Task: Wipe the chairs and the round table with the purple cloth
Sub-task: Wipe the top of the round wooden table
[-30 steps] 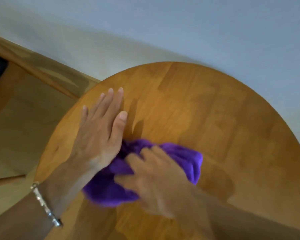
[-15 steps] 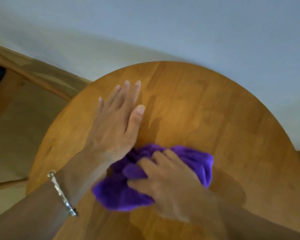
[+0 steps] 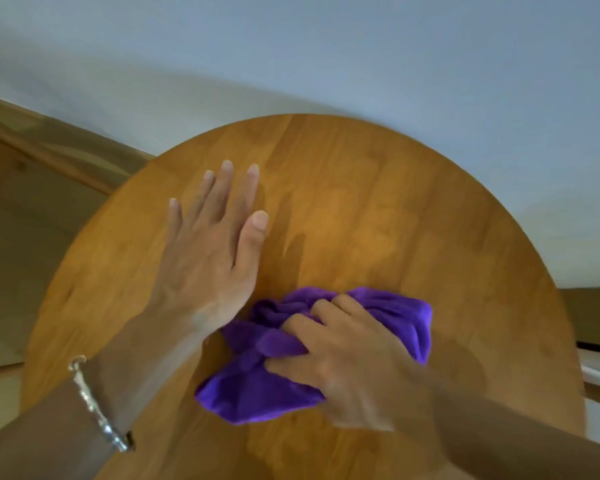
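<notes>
One round table (image 3: 378, 209) of warm wood fills the middle of the view. Its curved edge runs from about 8 o'clock, over 12, down to 4 o'clock, and the near side is cut off by the frame.

One purple cloth (image 3: 253, 389) lies bunched on the tabletop toward 6 o'clock, well inside the rim.

Two hands are on the table. The right hand (image 3: 347, 368) sits on top of the cloth with its fingers curled into the folds, its grip clamped on the fabric. Cloth spills out from under it at 8 o'clock and at 1 o'clock. The left hand (image 3: 208, 271) lies flat, palm down, at 10 o'clock from the cloth. Its fingers are straight, slightly spread and pointing to 12, and its grip is apart, holding nothing. The heel of this hand meets the cloth's upper left fold. One silver bracelet (image 3: 94, 407) circles the left wrist.

The widest open wood stretches from 12 round to 3 o'clock, between the hands and the far rim. A narrower strip lies at 9 o'clock, between the left hand and the edge.

A pale wall (image 3: 326, 57) stands beyond the far rim. At 10 o'clock, past the edge, runs a slanting wooden rail (image 3: 49, 147). It may be part of a chair, but it is too blurred to say.
</notes>
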